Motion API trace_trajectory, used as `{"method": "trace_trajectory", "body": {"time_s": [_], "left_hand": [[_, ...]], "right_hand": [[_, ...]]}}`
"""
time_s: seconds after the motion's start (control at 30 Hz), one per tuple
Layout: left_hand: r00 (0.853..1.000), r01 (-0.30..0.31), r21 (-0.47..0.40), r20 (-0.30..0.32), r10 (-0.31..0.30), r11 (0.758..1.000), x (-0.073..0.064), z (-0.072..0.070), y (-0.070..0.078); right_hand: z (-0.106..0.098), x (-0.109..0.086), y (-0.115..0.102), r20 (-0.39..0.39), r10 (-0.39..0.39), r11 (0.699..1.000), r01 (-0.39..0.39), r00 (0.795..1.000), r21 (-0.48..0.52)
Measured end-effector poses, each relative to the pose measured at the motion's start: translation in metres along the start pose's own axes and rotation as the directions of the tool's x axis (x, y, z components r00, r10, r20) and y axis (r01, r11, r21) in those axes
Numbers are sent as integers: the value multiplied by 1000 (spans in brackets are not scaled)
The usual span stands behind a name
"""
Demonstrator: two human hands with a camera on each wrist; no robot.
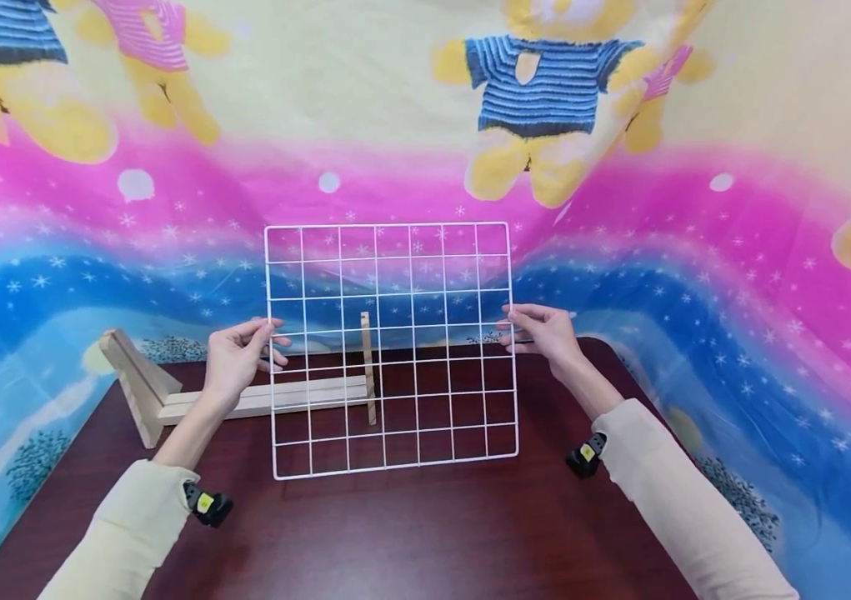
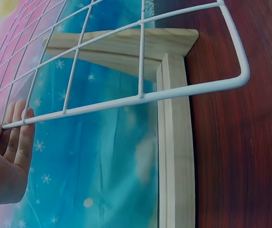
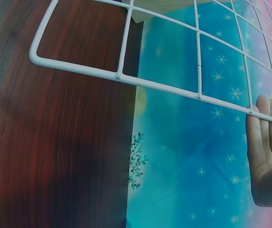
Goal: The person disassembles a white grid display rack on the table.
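Note:
A white wire grid panel (image 1: pixel 413 361) is held up almost upright above the table, between both hands. My left hand (image 1: pixel 233 358) pinches its left edge between thumb and fingers, and my right hand (image 1: pixel 543 331) pinches the right edge at about the same height. Behind the grid is a pale wooden frame (image 1: pixel 245 402), made of a long bar with an upright board at each end; the grid wires partly cover it. In the left wrist view, fingers (image 2: pixel 24 147) lie behind the grid's edge. The right wrist view shows the other edge held likewise, with the fingers (image 3: pixel 264 133) behind the wire.
The dark reddish-brown table (image 1: pixel 395 533) lies below the grid. A colourful curtain (image 1: pixel 695 250) printed with bears and snowflakes hangs around the table's back and sides. Each wrist carries a small black camera, one on the left (image 1: pixel 207 503) and one on the right (image 1: pixel 586 455).

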State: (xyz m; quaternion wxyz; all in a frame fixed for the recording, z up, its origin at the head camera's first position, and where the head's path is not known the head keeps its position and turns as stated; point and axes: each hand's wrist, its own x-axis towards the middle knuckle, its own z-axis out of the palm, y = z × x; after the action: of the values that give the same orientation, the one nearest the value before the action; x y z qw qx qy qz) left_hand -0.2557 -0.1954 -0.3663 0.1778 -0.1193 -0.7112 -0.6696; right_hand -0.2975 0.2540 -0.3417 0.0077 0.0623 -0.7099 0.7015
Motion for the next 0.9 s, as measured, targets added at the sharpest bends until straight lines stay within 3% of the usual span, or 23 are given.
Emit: {"method": "trace_trajectory", "body": {"time_s": [0.37,0.9], "left_hand": [[1000,19,-56,2,-18,998,0,19,-10],[998,60,-11,35,-59,998,-2,43,-15]], "right_hand": [[-20,-4,-2,-23,2,1000,-2,1000,-3],[-44,-11,-3,-46,24,999,-26,999,-39]]}}
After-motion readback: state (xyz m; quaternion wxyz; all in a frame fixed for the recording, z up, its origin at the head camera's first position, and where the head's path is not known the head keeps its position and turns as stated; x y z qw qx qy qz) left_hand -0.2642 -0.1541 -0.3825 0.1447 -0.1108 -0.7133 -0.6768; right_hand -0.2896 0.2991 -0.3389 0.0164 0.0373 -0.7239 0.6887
